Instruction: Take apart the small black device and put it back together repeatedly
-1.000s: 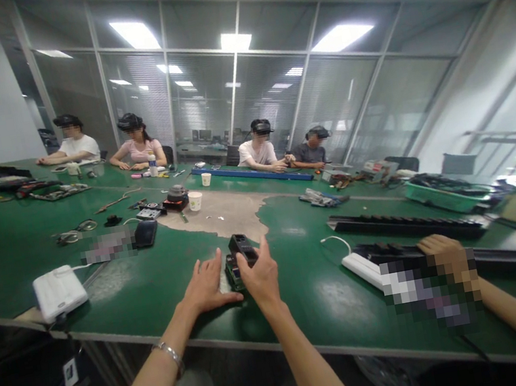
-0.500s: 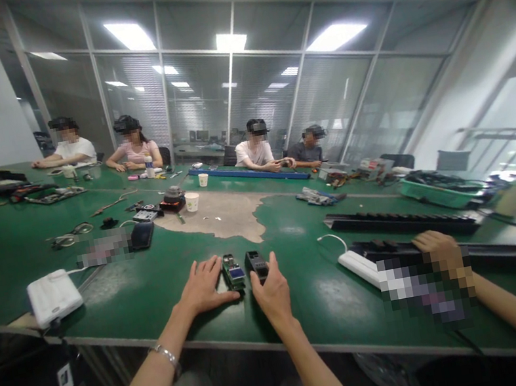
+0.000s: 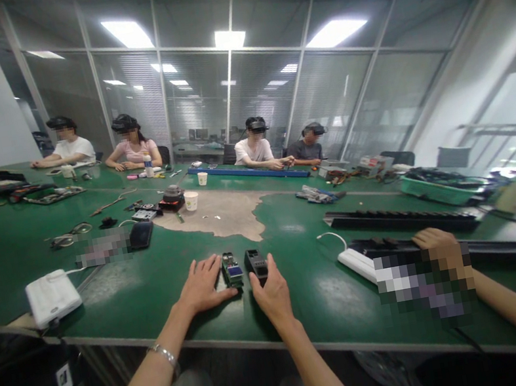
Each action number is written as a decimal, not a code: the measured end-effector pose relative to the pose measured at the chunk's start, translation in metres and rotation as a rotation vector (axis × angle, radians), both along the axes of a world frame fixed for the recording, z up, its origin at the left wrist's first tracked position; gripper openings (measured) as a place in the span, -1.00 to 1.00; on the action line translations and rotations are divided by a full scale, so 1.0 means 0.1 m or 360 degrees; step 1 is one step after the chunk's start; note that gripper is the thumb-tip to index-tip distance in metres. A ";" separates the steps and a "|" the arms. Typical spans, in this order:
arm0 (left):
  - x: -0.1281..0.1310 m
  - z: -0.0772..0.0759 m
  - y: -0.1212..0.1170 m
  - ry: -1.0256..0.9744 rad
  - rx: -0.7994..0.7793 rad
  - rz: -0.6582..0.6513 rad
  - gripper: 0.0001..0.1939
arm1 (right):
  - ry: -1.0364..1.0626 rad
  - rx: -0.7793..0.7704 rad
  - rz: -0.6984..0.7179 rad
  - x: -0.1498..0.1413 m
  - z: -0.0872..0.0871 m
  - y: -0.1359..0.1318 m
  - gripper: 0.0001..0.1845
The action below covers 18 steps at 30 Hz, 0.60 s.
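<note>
A small green circuit board [image 3: 233,276] with a little blue-lit or blue-faced screen lies on the green table, directly in front of me. Beside it on the left, my left hand [image 3: 205,287] rests with its fingers stretched out; its thumb reaches the near end of the board. To the right of the board is a black plastic housing [image 3: 255,261] with openings in its face. My right hand [image 3: 272,287] has it between thumb and fingers, and the hand covers its near part.
A white power bank-like box [image 3: 53,297] with a cable is at left, near a black phone-like slab [image 3: 141,235]. Paper cups [image 3: 191,200] stand farther back. At right, a neighbour's hand [image 3: 440,247] touches a long black strip [image 3: 488,251] behind a white device [image 3: 358,265].
My hands stay almost in place on the two items. The circuit board looks slightly turned, its screen facing me a little more. The view shifts slightly.
</note>
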<state>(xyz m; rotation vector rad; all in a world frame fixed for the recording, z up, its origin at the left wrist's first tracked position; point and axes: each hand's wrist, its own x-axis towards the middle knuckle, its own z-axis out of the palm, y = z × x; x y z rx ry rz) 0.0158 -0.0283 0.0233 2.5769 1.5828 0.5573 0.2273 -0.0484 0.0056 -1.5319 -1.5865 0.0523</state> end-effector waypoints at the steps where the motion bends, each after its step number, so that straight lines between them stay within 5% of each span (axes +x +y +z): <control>1: 0.00 0.00 0.00 -0.0001 0.0002 -0.0001 0.01 | 0.0005 -0.0014 0.0004 0.00 0.01 -0.01 -0.24; 13: 0.00 -0.03 0.02 -0.0048 0.0023 0.0022 0.12 | 0.0310 0.0099 0.0097 -0.31 0.57 0.00 -0.24; 18: 0.00 -0.03 0.00 -0.0095 0.0049 0.0041 0.19 | 0.0216 -0.0009 0.0208 -0.51 0.59 0.01 -0.22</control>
